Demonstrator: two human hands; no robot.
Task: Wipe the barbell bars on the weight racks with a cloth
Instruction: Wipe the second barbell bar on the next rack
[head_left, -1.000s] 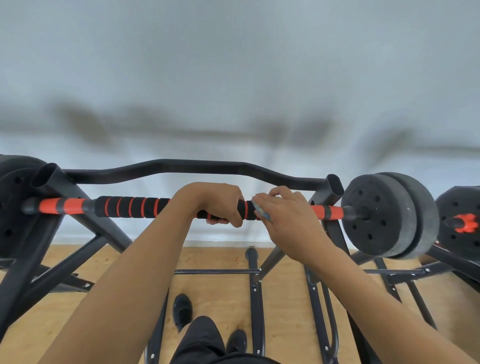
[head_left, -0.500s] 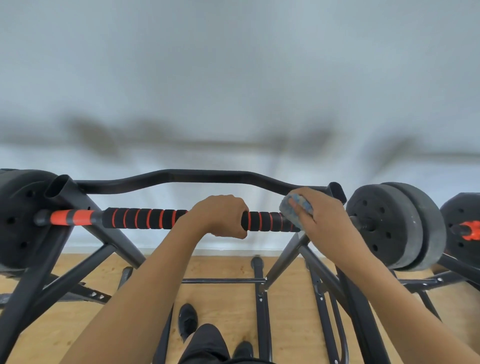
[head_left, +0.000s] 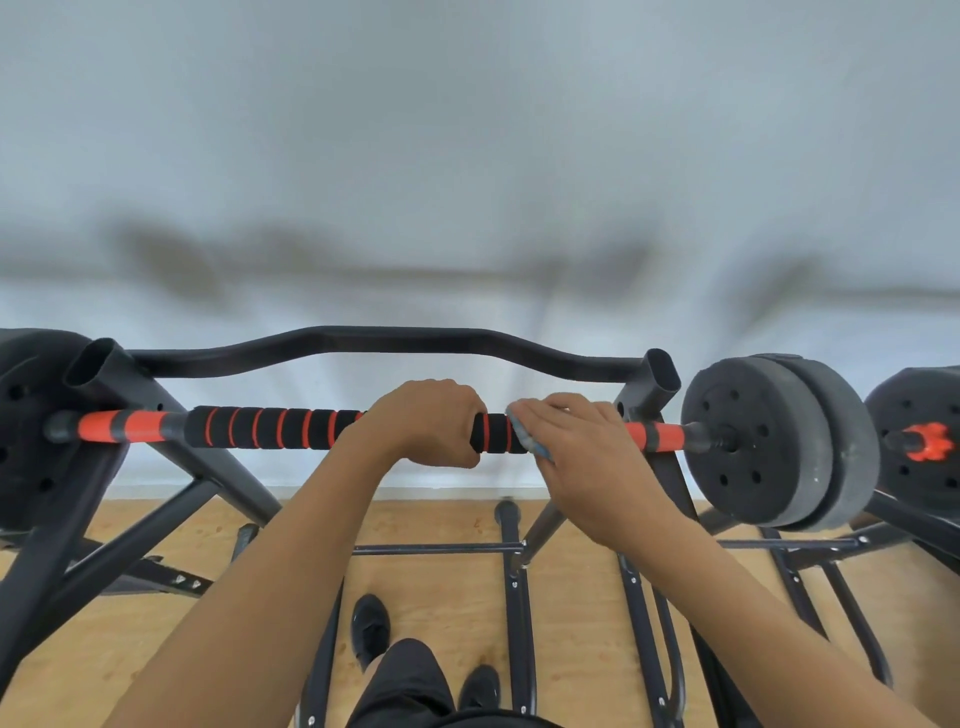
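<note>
Pale wall (head_left: 467, 130) fills the upper half, blurred w/ soft grey smudges. Below it runs a light wooden floor (head_left: 431, 582).

A black steel weight rack (head_left: 389, 339) spans the width: two open-topped uprights, a wavy crossbar at the back, angled legs & thin braces down to the floor.

The barbell bar (head_left: 270, 427) lies level across the rack, in front of the crossbar. It has black foam w/ orange rings along the middle & orange-and-grey bands toward each end. Its right end carries two dark grey plates (head_left: 774, 441) just outside the right upright. Its left end carries black plates (head_left: 26, 415), partly out of frame. At far right is another plate (head_left: 904, 405) w/ an orange star-shaped collar (head_left: 930, 441).

Both bare forearms reach up from the bottom edge. The left hand (head_left: 426, 421) sits near mid-bar, knuckles up, grip clamped round the foam. The right hand (head_left: 576, 447) is just beside it, w/ a short stretch of foam showing btwn them. Its fingers bend over the cloth (head_left: 532, 441), a small blue-grey wad pressed on the bar about where foam gives way to orange. That grip is closed on the cloth. Whether the thumb wraps under the bar can't be told, as it's hidden.

A dark trouser leg (head_left: 410, 680) & two black shoes (head_left: 370, 629) show on the floor below.
</note>
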